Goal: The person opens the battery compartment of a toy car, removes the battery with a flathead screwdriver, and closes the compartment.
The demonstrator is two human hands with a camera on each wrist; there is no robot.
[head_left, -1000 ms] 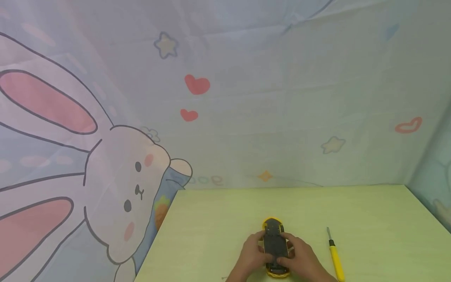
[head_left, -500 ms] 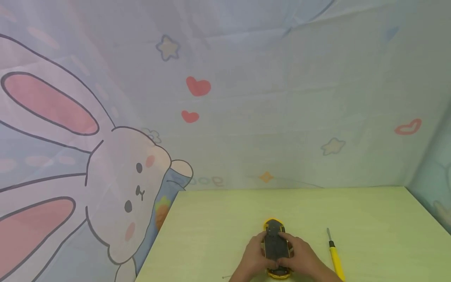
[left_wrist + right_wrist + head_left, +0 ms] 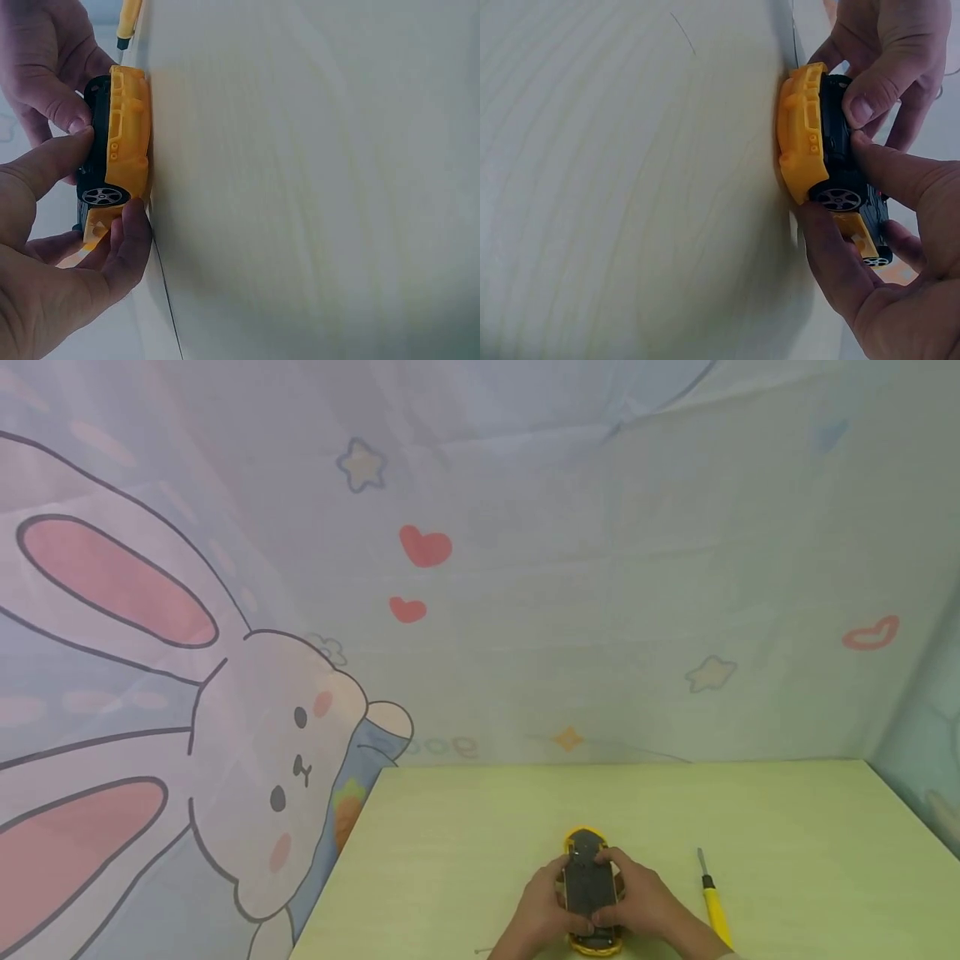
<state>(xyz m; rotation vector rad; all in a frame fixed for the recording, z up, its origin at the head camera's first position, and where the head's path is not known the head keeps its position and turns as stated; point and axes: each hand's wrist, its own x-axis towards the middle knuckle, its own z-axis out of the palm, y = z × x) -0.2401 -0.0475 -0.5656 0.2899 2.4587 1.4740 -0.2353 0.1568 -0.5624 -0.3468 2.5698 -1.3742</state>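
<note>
A yellow toy car (image 3: 590, 885) lies upside down on the table, its black underside facing up. My left hand (image 3: 542, 906) grips it along the left side, thumb on the chassis near the close end. From the right, my right hand (image 3: 641, 897) holds the other side, its thumb also on the black base and its index finger farther up. In the left wrist view the yellow body (image 3: 130, 127) and a spoked wheel (image 3: 103, 196) show between the fingers. The right wrist view shows the car's yellow bumper (image 3: 802, 131) close to the tabletop.
A screwdriver (image 3: 716, 910) with a yellow handle lies on the pale table (image 3: 450, 827) to the right of the hands. Some small thin thing (image 3: 482, 951) lies left of the left wrist. A cloth backdrop (image 3: 525, 610) printed with a rabbit hangs behind the table.
My left thumb has shifted right across the car's underside, close to the right thumb. Both hands still hold the car in nearly the same place; the whole view has drifted slightly.
</note>
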